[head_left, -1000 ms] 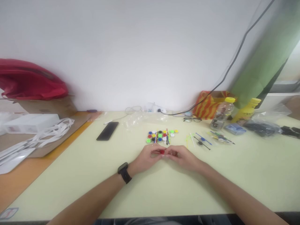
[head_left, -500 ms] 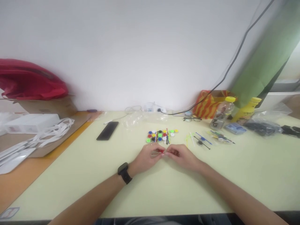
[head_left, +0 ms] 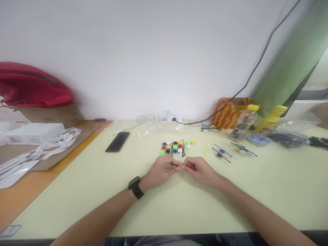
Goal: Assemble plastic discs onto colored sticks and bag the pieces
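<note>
Just above the table, my left hand [head_left: 159, 173] is closed in a pinch on a small red piece with a thin stick [head_left: 170, 167], whose dark end points left. My right hand [head_left: 204, 171] pinches at the right end of the same piece, fingertips almost touching those of the left. Its exact shape is mostly hidden by the fingers. Beyond the hands lie rows of small coloured round discs [head_left: 175, 151] with thin coloured sticks [head_left: 183, 149] among them. Right of these are several loose arrow-like sticks [head_left: 222, 150], blue, black, white and yellow-green.
A phone [head_left: 117, 141] lies on the left of the pale table [head_left: 84, 191]. Eyeglasses [head_left: 210, 129], a clear bottle [head_left: 243, 124], a yellow bottle [head_left: 271, 119] and a bag of coloured pieces [head_left: 241, 149] are at the right. A cable [head_left: 252, 76] runs down the wall to a power strip [head_left: 167, 118].
Both hands stay together at nearly the same spot, with only slight finger movement around the red piece. The view has shifted very slightly.
</note>
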A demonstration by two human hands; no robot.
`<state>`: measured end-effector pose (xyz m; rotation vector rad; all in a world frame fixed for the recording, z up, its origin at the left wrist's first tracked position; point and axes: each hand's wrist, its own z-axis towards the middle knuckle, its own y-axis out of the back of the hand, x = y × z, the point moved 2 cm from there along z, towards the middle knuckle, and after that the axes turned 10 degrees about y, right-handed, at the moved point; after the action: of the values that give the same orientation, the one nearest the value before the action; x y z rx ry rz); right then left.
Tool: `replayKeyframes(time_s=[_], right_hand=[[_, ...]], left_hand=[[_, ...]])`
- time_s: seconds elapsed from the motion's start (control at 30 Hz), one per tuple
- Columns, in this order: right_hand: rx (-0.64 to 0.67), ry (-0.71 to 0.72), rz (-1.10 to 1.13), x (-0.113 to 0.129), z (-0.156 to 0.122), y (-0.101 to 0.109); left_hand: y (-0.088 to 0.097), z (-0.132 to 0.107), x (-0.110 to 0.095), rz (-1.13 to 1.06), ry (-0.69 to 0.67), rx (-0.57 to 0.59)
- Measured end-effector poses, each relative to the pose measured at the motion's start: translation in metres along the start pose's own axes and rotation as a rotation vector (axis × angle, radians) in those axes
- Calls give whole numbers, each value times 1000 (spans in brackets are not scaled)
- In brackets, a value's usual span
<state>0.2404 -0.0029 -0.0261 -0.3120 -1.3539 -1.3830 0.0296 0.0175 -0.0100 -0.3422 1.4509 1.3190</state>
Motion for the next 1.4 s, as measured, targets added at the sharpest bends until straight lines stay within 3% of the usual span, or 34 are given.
replayKeyframes(time_s=[0.17,0.33,0.43,0.53,0.8,1.0,1.27,1.4], right_hand=[[-31,37,15,8,3,8],[-62,51,27,9,4,12],[-134,56,-3,9,4,15],[-181,84,-25,11,2,17],[-136,120,-1,13,-5,14],[87,6,89,14,-2,17],[-180,155,47,5,-5,8],[-66,56,47,2,-3,14]], left_hand=[[1,1,-1,-92,44,-31],[0,3,2,-436,163,130],[3,4,3,-532,209,173],[6,6,6,-556,237,120],[1,9,12,-625,316,70],[5,10,12,-615,320,6],[3,8,12,-647,311,29],[4,9,13,-649,326,20]])
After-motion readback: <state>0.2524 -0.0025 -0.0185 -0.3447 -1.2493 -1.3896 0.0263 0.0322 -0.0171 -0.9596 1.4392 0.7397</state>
